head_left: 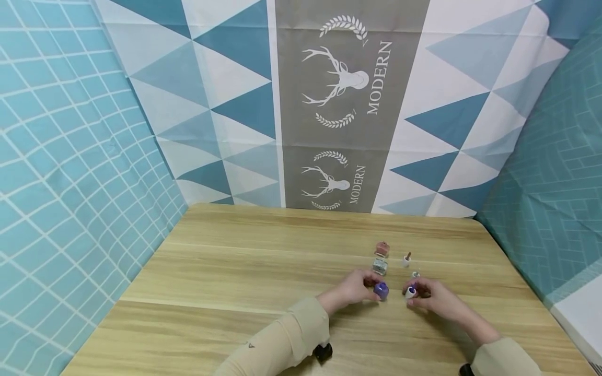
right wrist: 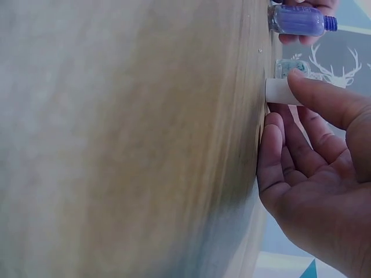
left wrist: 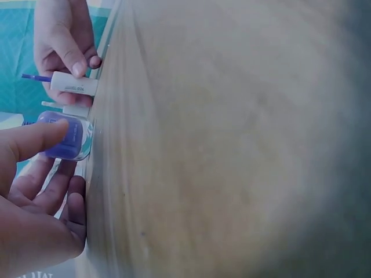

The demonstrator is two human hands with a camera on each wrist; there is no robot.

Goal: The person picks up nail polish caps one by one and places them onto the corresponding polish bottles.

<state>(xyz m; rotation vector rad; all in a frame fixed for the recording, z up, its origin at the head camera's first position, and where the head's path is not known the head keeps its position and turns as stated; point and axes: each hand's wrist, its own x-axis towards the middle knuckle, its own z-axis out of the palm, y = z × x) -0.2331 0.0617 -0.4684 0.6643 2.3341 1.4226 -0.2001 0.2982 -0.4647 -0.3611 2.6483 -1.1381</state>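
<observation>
My left hand [head_left: 354, 287] pinches an uncapped purple nail polish bottle [head_left: 381, 291] between thumb and fingers. The bottle stands upright at the tabletop, its threaded neck bare in the right wrist view. To its right, my right hand [head_left: 437, 298] holds a white nail polish cap [right wrist: 280, 91] by the thumb and fingers. In the left wrist view the cap's purple-coated brush [left wrist: 36, 77] points up, away from the table. The cap's flat end is at the wood. Bottle and cap are apart, with a small gap between the hands.
Behind the purple bottle stand a glittery clear bottle [head_left: 380, 266] and a pinkish-brown bottle [head_left: 382, 249] in a row. Right of them are a white cap with a brown brush [head_left: 406, 260] and another small white cap [head_left: 416, 274]. Patterned cloth [head_left: 329, 104] hangs behind the wooden table [head_left: 226, 271].
</observation>
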